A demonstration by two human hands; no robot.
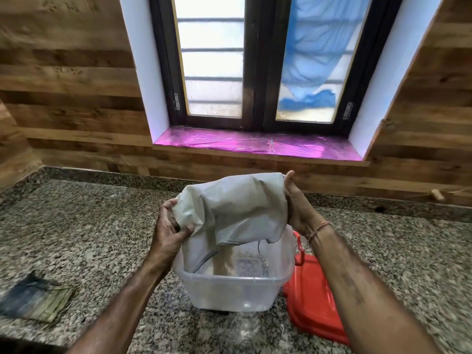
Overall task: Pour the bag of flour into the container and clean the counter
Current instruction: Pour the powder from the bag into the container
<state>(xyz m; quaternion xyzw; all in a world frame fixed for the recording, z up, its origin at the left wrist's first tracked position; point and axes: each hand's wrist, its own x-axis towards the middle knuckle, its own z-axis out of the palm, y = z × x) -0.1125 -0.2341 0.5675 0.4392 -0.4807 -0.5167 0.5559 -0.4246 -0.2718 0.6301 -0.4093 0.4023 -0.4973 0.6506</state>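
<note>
We tip the white flour bag [229, 208] over the clear plastic container [235, 290], left hand [168, 231] pinching one end, right hand [297, 205] cupping its base.

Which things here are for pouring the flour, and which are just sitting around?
For the job: flour bag, clear container, folded cloth for wiping, left hand, right hand.

Just lying about: red lid, window, pink sill.

**Around the granite worktop**

A red lid [314, 300] lies flat at near right. A folded, dark-stained cloth [35, 300] rests at near left. Far behind, a dark-framed window [258, 62] stands above a pink-covered sill [255, 145], with wood-panelled walls [69, 80].
</note>
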